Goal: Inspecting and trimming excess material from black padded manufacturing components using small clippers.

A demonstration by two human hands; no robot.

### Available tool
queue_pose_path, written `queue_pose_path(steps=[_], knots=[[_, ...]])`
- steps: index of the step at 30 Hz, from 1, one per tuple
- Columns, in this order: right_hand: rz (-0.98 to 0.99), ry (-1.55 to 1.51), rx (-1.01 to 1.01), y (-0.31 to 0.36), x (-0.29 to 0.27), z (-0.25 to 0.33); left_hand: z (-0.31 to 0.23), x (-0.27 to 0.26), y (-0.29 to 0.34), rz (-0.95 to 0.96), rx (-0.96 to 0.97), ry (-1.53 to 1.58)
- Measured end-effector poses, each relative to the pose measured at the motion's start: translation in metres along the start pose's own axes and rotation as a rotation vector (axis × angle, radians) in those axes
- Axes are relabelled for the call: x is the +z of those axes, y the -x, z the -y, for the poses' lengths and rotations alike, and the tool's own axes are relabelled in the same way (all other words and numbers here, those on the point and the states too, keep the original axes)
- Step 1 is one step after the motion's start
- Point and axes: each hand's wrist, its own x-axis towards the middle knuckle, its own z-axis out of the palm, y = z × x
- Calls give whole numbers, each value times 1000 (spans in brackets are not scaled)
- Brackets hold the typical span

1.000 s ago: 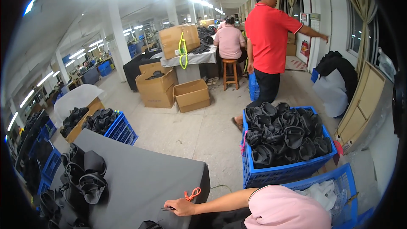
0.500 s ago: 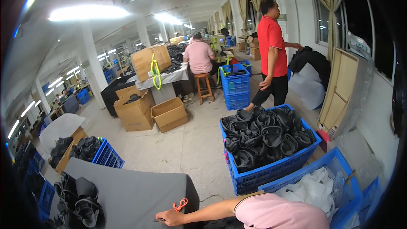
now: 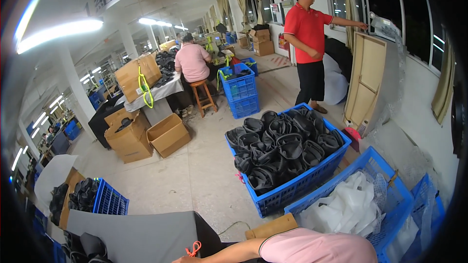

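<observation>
My right arm, in a pink sleeve (image 3: 319,246), stretches leftward along the lower edge. My right hand (image 3: 186,259) rests at the near side of a grey-covered table (image 3: 136,229), partly cut off by the frame edge. An orange cord loop (image 3: 194,249) stands up beside it. Half a second ago the fingers were closed on small dark-tipped snips by this cord; the tips are now outside the picture. Several black padded fabric pieces (image 3: 91,246) lie on the table's left part. My left hand does not show.
A blue crate (image 3: 282,199) full of rolled black pieces (image 3: 290,143) stands right of the table. Another blue crate (image 3: 378,158) holds white plastic sheeting (image 3: 347,199). A person in red (image 3: 307,34) stands beyond, beside a leaning panel (image 3: 368,80). Cardboard boxes (image 3: 168,136) sit farther left.
The view has swung right and up, so my right hand sits lower, mostly cut off. The person in red has turned and now stretches an arm toward the top of the leaning panel.
</observation>
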Motion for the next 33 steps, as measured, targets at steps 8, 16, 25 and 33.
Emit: queue_pose_path(steps=[8, 16, 25, 33], knots=[[-17, -54, 3, 2, 0, -12, 8, -1, -17, 62, -143, -2], [23, -145, -23, -4, -1, -4, -24, -33, -9, 195, -318, 271], [-59, -154, -23, 0, 3, -11, -25, -14, -10, 177, -355, 23], [-44, -143, -49, -3, 7, -16, 77, 35, -38, -216, 152, -239]])
